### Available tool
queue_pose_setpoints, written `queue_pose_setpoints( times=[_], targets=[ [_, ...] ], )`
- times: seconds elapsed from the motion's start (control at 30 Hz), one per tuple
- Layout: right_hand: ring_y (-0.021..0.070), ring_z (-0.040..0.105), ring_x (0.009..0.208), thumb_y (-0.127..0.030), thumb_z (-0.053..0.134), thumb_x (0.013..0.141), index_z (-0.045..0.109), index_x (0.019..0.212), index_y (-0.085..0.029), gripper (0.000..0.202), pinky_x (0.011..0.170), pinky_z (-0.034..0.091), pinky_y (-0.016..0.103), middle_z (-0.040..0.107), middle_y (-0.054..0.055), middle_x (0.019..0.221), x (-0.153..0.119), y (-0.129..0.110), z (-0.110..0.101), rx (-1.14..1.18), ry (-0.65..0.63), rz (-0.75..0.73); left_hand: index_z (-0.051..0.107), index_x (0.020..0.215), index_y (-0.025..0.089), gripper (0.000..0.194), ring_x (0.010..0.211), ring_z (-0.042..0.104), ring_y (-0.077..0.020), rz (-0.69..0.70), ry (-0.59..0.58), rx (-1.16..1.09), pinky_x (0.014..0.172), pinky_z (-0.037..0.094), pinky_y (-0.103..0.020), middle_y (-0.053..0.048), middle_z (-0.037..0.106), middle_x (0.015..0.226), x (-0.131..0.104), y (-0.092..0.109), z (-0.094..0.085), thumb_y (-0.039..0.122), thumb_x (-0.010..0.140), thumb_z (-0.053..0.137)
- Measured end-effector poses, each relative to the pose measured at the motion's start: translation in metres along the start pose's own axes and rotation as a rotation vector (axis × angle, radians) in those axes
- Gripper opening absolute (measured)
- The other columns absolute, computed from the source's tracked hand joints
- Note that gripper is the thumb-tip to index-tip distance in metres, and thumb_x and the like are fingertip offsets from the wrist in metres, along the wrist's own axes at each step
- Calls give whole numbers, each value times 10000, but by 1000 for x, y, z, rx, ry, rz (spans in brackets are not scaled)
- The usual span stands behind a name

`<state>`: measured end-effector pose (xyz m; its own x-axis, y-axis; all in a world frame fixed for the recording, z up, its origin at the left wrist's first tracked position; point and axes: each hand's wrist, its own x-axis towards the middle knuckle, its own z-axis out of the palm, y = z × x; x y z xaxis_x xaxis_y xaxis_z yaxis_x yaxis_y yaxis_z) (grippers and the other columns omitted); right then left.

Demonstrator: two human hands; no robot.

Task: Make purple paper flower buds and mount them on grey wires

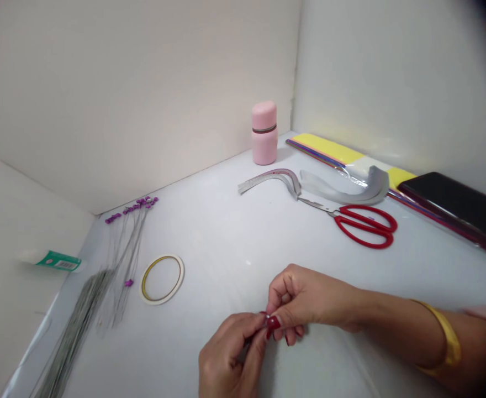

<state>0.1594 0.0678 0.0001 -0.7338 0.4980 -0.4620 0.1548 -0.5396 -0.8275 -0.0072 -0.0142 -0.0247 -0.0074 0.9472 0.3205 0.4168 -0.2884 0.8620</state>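
Note:
Near the front edge of the view, my left hand and my right hand meet fingertip to fingertip above the white table. Both are closed in a pinch. Whatever they grip is tiny and mostly covered by the fingers; only a pale speck shows between the nails. To the left of my hands, a roll of white tape lies flat. Beyond it are thin wire stems tipped with small purple pieces; one purple-tipped stem points the other way.
A bundle of bare wires lies at left, near a green-and-white tube. Red-handled scissors rest behind my right hand, beside curled strips. A pink bottle, coloured sheets and a black phone-like object sit near the walls.

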Motion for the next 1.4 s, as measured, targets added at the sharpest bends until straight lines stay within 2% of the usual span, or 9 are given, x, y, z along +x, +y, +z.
queue_pose_setpoints(
  times=[0.1, 0.23, 0.57, 0.9, 1.13, 1.4],
  targets=[
    [81, 580, 530, -286, 659, 690, 636, 685, -120, 168, 481, 394, 174, 655, 20, 646, 0, -1, -2, -14, -36, -35, 700, 839, 225, 182, 667, 651, -132, -62, 14, -52, 611, 510, -193, -20, 711, 749, 0, 0, 0, 105, 736, 612],
    [79, 581, 529, -266, 654, 696, 627, 687, -116, 152, 485, 396, 171, 650, 19, 634, 1, -2, -2, -7, -46, -42, 705, 842, 226, 172, 661, 650, -130, -118, 23, -125, 602, 504, -188, -18, 712, 750, 0, 0, 1, 121, 731, 626],
    [68, 543, 481, -247, 660, 688, 612, 652, -117, 143, 453, 371, 165, 622, -2, 562, 2, -1, 2, -10, 23, -78, 705, 853, 212, 147, 676, 652, -136, -222, 23, -246, 611, 502, -188, -29, 706, 759, -1, 0, 1, 156, 735, 640],
    [72, 519, 464, -311, 733, 627, 575, 661, -129, 243, 444, 355, 171, 603, -17, 530, 5, 8, 7, 76, 70, -94, 711, 833, 240, 147, 673, 649, -130, -257, 62, -310, 608, 501, -177, -13, 708, 744, -2, 1, 3, 164, 717, 663],
    [77, 555, 489, -354, 684, 689, 599, 710, -114, 256, 447, 366, 173, 648, 20, 622, 4, 6, 6, 113, -1, -102, 718, 814, 254, 158, 649, 637, -108, -283, 88, -343, 604, 492, -149, 6, 705, 713, 1, 3, 0, 149, 706, 669],
    [71, 553, 481, -319, 725, 651, 598, 685, -110, 247, 446, 377, 162, 644, 10, 585, 4, 8, 7, 140, -13, -86, 718, 805, 239, 142, 635, 634, -116, -256, 84, -339, 583, 491, -163, -7, 696, 704, -1, 3, 3, 149, 703, 675]
  ],
)
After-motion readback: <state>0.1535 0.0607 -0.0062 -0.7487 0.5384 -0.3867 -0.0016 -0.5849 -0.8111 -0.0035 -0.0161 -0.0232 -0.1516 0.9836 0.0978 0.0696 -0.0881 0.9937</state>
